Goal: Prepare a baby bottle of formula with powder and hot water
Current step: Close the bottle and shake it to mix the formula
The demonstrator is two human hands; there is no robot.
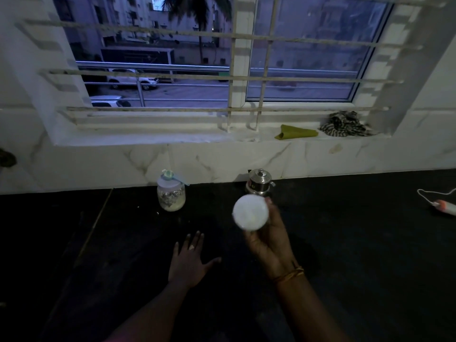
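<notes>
My right hand [267,239] holds a round white object [250,212] above the dark counter; it is blurred, and only its circular face shows, so I cannot tell whether it is the bottle or a lid. My left hand [188,259] lies flat on the counter with fingers spread and holds nothing. A clear jar of pale powder [171,196] stands near the back wall, with a light blue scoop [170,176] resting on its lid. A small steel lidded pot [259,183] stands just behind the white object.
The black counter [357,255] runs to a marble-tiled wall under a barred window. On the sill lie a green cloth [297,132] and a striped cloth [345,124]. A white and orange device with a cord [444,206] rests at the far right.
</notes>
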